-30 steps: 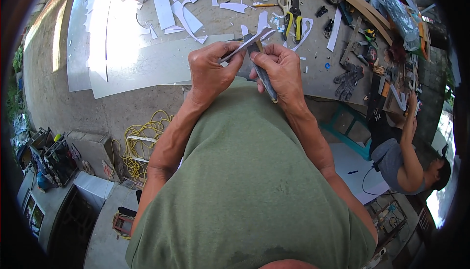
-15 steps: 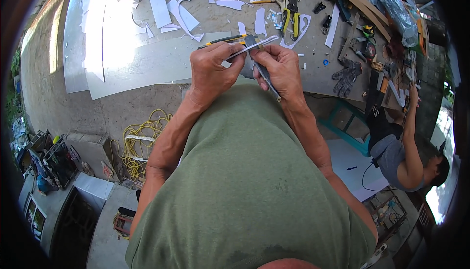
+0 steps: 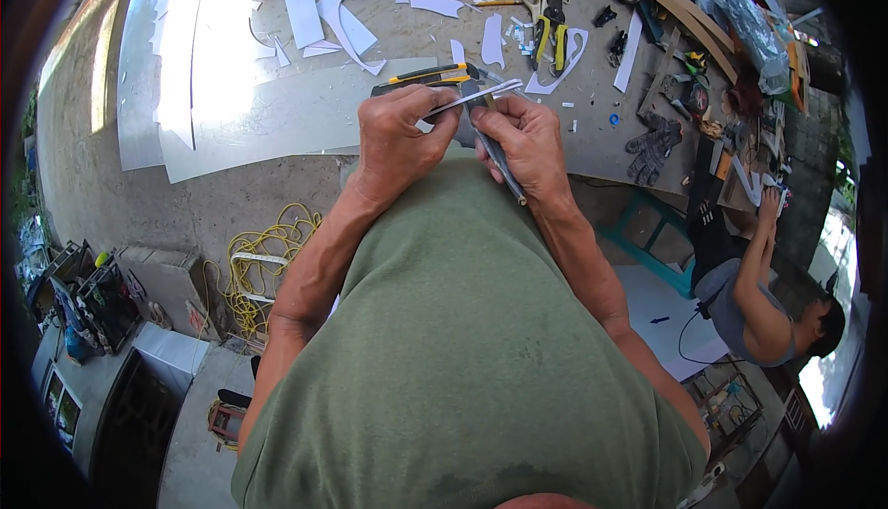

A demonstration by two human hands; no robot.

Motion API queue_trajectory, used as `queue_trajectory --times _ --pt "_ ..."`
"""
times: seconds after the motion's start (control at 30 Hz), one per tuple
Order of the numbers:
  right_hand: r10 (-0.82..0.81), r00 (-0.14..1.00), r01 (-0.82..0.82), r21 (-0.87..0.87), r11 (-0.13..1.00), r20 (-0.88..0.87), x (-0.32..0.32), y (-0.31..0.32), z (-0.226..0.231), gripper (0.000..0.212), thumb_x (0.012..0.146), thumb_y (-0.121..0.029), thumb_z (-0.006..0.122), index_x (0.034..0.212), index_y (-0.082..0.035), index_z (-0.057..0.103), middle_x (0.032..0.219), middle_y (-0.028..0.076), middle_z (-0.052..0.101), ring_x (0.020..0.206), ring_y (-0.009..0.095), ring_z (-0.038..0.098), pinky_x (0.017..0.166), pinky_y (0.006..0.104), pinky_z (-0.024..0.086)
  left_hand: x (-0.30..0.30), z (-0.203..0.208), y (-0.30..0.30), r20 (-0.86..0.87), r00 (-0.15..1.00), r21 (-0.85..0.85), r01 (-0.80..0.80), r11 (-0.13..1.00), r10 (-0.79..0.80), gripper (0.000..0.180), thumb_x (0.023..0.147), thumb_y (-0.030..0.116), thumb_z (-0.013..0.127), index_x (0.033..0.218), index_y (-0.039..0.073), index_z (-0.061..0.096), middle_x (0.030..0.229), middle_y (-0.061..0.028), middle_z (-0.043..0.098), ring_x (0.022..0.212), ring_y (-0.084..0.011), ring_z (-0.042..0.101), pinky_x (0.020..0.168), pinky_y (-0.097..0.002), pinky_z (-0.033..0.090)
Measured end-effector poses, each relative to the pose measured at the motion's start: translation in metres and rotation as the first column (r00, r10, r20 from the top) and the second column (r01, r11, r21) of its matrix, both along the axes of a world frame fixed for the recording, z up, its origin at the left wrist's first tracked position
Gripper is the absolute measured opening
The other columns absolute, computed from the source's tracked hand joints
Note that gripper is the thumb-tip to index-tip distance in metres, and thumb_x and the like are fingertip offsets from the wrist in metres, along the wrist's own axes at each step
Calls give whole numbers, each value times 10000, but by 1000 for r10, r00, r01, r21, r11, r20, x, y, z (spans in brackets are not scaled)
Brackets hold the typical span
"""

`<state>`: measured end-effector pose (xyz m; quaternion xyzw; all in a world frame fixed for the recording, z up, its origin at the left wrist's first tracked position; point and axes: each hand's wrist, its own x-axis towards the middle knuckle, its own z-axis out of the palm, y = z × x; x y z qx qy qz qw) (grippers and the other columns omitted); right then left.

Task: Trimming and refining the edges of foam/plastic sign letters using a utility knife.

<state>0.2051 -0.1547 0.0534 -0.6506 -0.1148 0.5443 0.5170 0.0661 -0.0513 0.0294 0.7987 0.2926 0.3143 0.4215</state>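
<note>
Both hands worked close together over the near edge of a concrete bench (image 3: 277, 185), just above the person's green shirt (image 3: 462, 352). The left hand (image 3: 398, 139) was closed around a yellow-and-black utility knife (image 3: 430, 77), with its fingertips pinching a thin white strip (image 3: 472, 97) that slanted up to the right. The right hand (image 3: 527, 143) was pressed shut on a slim grey tool (image 3: 499, 162), possibly a blade or file, though the view was too small to be sure; its upper end met the strip between the two hands. Little free room lay around them: white offcuts (image 3: 342, 23) were scattered just beyond, a large pale sheet (image 3: 268, 111) lay to the left, and yellow-handled pliers (image 3: 548, 28) and a pair of grey gloves (image 3: 652, 146) sat to the right. Compared with half a second before, the hands had kept the same grip and place, and the strip had hardly shifted. The bench was rough and grey, sunlit on the left. Below it a coil of yellow cable (image 3: 268, 259) lay on the floor, and another person (image 3: 758, 296) sat at the right with an arm raised to a cluttered bench end.
</note>
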Motion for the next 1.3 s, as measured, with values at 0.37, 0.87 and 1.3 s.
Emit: queue_trajectory --times 0.37,0.87,1.3 --pt "-8 1000 9 -30 1000 29 -1 6 -1 178 924 -137 660 886 37 671 606 53 631 406 68 507 349 231 361 1 0 0 -16 1000 5 -18 1000 18 143 734 -10 753 877 -1 745 760 -117 727 650 -182 710 581 -281 544" --pt "-39 999 38 -41 998 -26 -2 4 -2 165 909 -115 670 919 49 670 631 78 654 398 73 516 343 228 368 -2 -3 -2 -6 1000 -61 22 998 -23 151 736 10 726 887 11 742 754 -131 707 646 -252 702 588 -331 540" --pt "-15 1000 15 -56 998 8 -5 -6 -3 166 921 -120 658 873 39 668 602 76 635 385 77 505 332 236 355 -1 -1 -2 -14 1000 -102 14 995 -15 132 738 12 727 868 15 750 800 -126 731 668 -239 718 606 -313 554"
